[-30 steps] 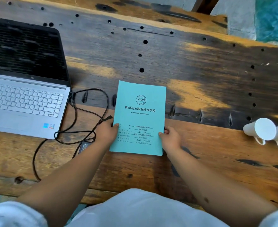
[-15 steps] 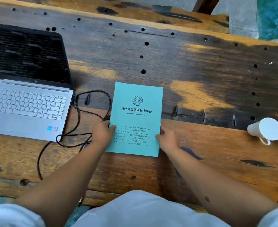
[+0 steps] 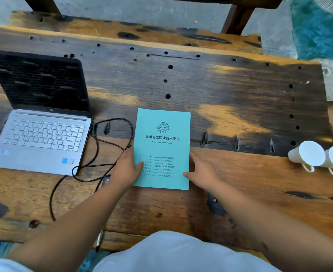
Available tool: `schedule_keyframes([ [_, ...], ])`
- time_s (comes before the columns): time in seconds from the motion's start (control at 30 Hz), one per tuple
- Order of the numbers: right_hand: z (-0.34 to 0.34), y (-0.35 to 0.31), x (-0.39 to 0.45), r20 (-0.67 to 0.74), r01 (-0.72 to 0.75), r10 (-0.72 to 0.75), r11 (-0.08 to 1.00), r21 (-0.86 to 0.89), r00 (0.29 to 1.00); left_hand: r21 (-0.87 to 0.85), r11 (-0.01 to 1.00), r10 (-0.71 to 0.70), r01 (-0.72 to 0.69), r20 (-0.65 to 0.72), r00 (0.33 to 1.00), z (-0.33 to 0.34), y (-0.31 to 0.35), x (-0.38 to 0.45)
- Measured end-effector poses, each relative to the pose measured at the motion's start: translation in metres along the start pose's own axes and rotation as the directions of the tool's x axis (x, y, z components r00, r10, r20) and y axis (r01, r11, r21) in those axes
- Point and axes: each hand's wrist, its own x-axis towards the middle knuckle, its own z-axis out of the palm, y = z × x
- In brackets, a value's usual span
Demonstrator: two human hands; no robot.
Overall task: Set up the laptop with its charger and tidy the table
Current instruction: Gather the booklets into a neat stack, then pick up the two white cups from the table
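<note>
A teal booklet [image 3: 162, 142] with black print lies flat in the middle of the wooden table [image 3: 230, 107]. My left hand [image 3: 127, 167] rests on its lower left edge, thumb on the cover. My right hand [image 3: 202, 169] lies flat with fingers spread against the booklet's lower right edge. A silver laptop [image 3: 42, 138] stands open at the left, screen dark. Its black charger cable [image 3: 110, 146] loops between laptop and booklet and runs over the table's front edge; the charger brick [image 3: 105, 180] peeks out beside my left wrist.
Two white cups [image 3: 307, 156] lie on their sides at the table's right edge, handles toward me. A dark wooden bench [image 3: 122, 30] stands beyond the far edge. The tabletop has several drilled holes. My white-clad lap fills the bottom of the view.
The booklet has slid a little left and turned straighter. My right hand has opened from a pinch to a flat, spread hand beside the booklet. The camera view has shifted.
</note>
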Motion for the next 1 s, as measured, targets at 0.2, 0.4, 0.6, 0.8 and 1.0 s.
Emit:
schedule_keyframes([
  [0.2, -0.004, -0.015, -0.048, 0.005, 0.052, -0.054, 0.930, -0.364, 0.999, 0.405, 0.904, 0.156, -0.134, -0.024, 0.987, -0.004, 0.012, -0.054],
  [0.4, 0.000, -0.031, -0.102, -0.060, 0.083, -0.124, 0.884, -0.459, 0.990, 0.526, 0.828, 0.230, -0.196, 0.001, 0.973, -0.014, 0.020, -0.105],
  [0.6, 0.013, -0.032, -0.140, -0.104, 0.059, -0.122, 0.879, -0.472, 0.987, 0.503, 0.835, 0.273, -0.223, -0.027, 0.962, -0.018, 0.008, -0.144],
  [0.8, 0.030, -0.031, -0.161, -0.131, 0.014, -0.082, 0.891, -0.454, 0.988, 0.479, 0.841, 0.300, -0.253, -0.023, 0.954, -0.023, -0.002, -0.162],
  [1.0, 0.050, -0.029, -0.189, -0.195, -0.063, -0.023, 0.903, -0.424, 0.980, 0.492, 0.799, 0.384, -0.345, 0.023, 0.923, -0.024, -0.009, -0.163],
])
